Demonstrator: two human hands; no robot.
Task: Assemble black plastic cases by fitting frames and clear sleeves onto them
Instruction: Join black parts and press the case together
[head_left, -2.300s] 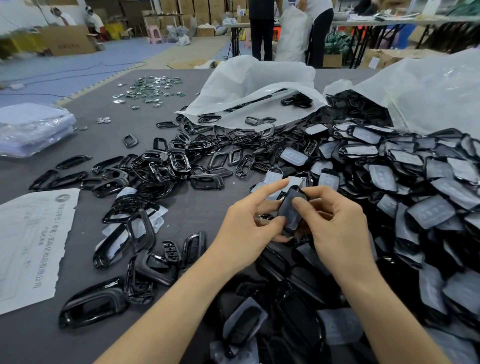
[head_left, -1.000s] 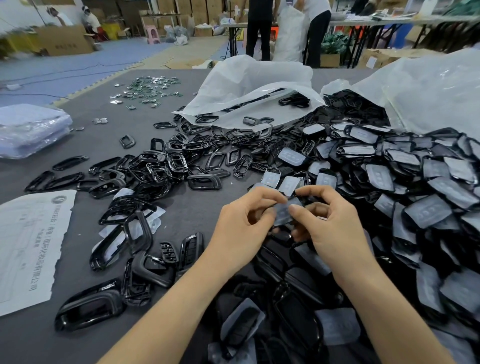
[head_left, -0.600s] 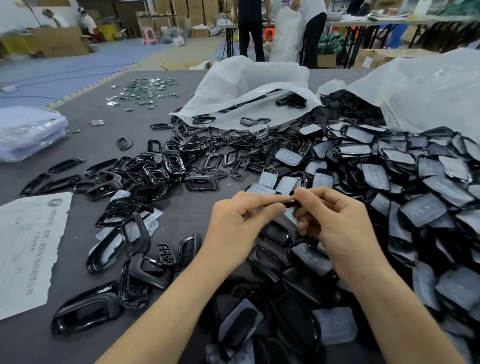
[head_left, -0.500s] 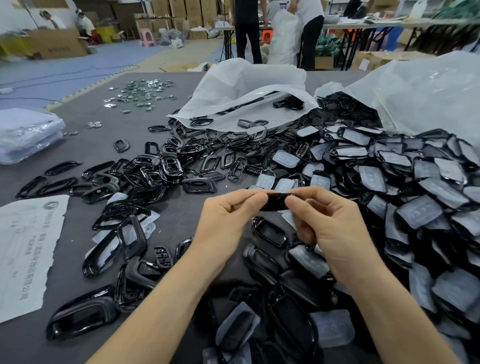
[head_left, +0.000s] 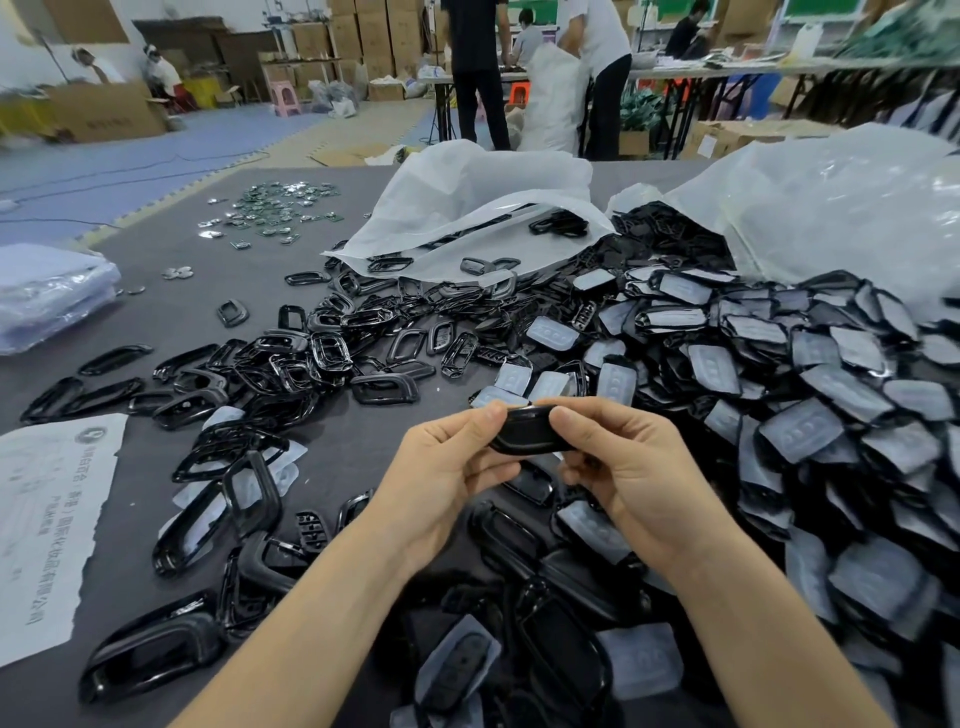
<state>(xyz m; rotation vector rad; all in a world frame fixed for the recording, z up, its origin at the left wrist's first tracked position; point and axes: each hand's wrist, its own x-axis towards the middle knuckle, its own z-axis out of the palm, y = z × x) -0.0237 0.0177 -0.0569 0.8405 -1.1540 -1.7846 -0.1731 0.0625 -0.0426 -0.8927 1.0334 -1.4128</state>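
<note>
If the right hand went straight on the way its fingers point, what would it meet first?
Probably the left hand, whose fingertips pinch the other end of the glossy black plastic case that the right hand holds; depth is unclear.

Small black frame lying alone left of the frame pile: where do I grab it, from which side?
Pinch one long rail of the small black frame from above, finger through its open middle, thumb outside. It lies flat on the table, apart from the pile, with no raised edge. The left hand is nearer, once freed of the black case.
</note>
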